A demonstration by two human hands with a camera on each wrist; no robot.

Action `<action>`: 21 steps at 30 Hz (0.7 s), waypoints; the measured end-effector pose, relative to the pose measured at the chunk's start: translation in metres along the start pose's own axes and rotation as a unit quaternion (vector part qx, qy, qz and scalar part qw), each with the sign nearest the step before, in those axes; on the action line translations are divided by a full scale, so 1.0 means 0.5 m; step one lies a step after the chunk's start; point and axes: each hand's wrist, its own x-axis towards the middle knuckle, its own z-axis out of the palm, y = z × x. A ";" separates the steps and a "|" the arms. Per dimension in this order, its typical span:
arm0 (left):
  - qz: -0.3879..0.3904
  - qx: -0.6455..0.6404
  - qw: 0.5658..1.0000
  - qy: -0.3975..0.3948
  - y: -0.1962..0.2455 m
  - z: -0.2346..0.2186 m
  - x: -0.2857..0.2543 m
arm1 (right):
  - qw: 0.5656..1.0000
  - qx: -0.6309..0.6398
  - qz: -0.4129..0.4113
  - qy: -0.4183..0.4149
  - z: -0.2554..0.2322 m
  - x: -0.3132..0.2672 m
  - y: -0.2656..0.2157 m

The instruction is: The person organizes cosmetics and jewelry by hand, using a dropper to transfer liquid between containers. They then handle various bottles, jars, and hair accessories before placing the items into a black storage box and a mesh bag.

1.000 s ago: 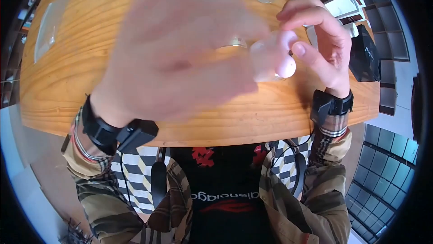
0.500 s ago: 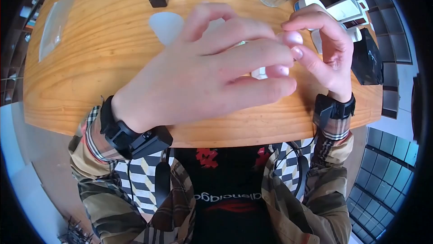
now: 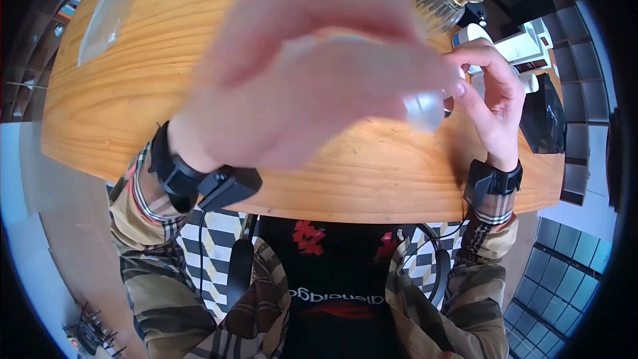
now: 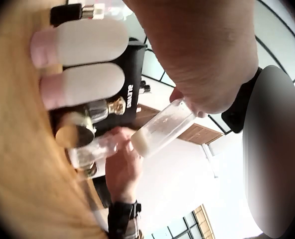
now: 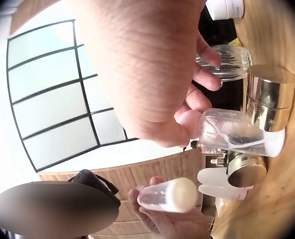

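My left hand (image 3: 312, 87), blurred and raised high over the table, grips a small clear bottle (image 4: 165, 127). Whitish content sits at the bottle's far end, which points toward the right hand; the left hand covers its other end. With thumb and fingers, my right hand (image 3: 492, 93) pinches the pink cap (image 5: 189, 123) of a second clear bottle (image 5: 232, 132). That bottle has white streaks inside and a white base, and it overlaps a gold jar (image 5: 271, 97) in the right wrist view. The two bottles are held apart.
Two frosted squeeze bottles (image 4: 92, 42) with pink caps stand on the table (image 3: 133, 93). A ribbed glass perfume bottle (image 3: 442, 10) with a gold top is at the back right, near white boxes and a black bag (image 3: 543, 120). A clear plastic sleeve (image 3: 109, 20) lies at the left.
The left hand has turned and lifted, swinging its bottle's whitish end toward the right. My right hand keeps its pinch on the pink cap. The head view has shifted slightly.
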 end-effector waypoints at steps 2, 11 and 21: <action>0.018 0.090 0.988 0.122 -0.040 -0.005 -0.029 | 1.000 -0.007 -0.002 0.012 0.004 0.000 -0.001; -0.082 0.366 0.905 0.201 -0.160 -0.100 -0.039 | 0.999 -0.029 0.001 0.036 0.005 0.002 -0.004; -0.222 0.236 0.925 0.199 -0.187 -0.059 -0.057 | 0.999 -0.005 -0.012 0.034 0.008 -0.002 -0.006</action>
